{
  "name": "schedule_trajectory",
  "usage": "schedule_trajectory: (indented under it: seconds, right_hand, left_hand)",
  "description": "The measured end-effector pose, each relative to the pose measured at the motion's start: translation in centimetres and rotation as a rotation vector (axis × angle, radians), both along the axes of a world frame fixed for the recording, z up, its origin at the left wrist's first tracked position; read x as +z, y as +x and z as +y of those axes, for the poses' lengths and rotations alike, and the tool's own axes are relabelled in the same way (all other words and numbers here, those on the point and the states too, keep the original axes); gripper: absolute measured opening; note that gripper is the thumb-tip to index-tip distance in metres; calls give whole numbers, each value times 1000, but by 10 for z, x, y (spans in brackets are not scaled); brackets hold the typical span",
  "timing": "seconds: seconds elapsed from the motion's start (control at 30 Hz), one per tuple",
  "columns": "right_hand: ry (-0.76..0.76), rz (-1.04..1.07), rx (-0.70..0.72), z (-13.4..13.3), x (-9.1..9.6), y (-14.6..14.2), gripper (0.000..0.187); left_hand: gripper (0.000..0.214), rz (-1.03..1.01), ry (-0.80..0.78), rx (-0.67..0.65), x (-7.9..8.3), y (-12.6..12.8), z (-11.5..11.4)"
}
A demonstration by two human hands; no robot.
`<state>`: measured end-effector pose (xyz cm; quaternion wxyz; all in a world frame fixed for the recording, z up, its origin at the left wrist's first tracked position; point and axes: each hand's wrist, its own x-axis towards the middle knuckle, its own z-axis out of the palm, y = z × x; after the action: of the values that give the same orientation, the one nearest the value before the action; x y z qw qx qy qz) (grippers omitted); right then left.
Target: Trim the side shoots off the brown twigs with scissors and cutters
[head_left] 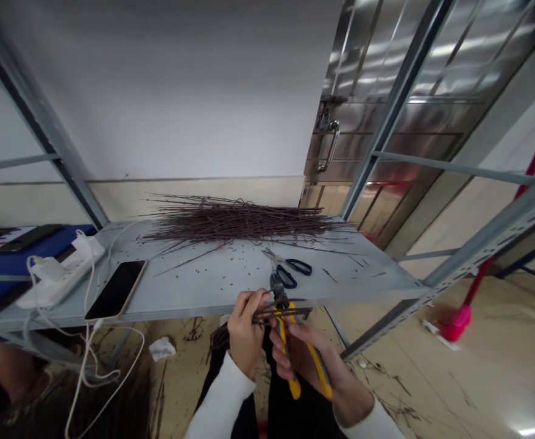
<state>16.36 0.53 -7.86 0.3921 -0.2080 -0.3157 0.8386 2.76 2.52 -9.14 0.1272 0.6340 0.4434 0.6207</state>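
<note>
My left hand (245, 326) is closed round a small bunch of thin dark twigs (262, 313) just off the shelf's front edge. In my right hand (315, 350) is a pair of diagonal cutting pliers (315, 364) with yellow and grey handles, which stand apart. Their dark jaws point up and away, close to my left fingertips and the twig ends; whether they touch a twig I cannot tell. A pair of scissors (286, 268) with dark blue handles lies on the shelf just beyond the jaws. Farther back, a large heap of dark twigs (235, 221) stretches along the wall.
On the left of the grey shelf (194, 292) lie a phone (117, 290) and a white power strip (64, 277) with plugs and hanging cables. Metal posts (384, 110) frame the shelf. Crumpled tissue (161, 349), twig scraps and a pink-headed broom (457, 323) are on the floor.
</note>
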Motion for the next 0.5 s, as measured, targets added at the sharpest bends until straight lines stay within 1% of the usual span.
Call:
schedule_trajectory:
  seconds: [0.1,0.13,0.2,0.27,0.4,0.5]
  right_hand:
    - [132,-66,23,8,0,15,29]
    - [196,-121,15,11,1,20,28]
    - [326,-244,-1,19,5,28,29]
    - [434,-343,-4,25,11,33,32]
    - [585,-434,10,32,19,35,37]
    - [654,-468,6,32,21,35,36]
  left_hand:
    - [20,-15,-164,-157,18,-8,0]
    - [20,-58,-292,-256,26,-11,1]
    - [28,-91,-434,-395,39,-15,3]
    - [34,-108,-522,-503,48,-18,6]
    - [40,-149,-654,-658,57,-23,10]
    - [40,-166,-738,-755,60,-28,11]
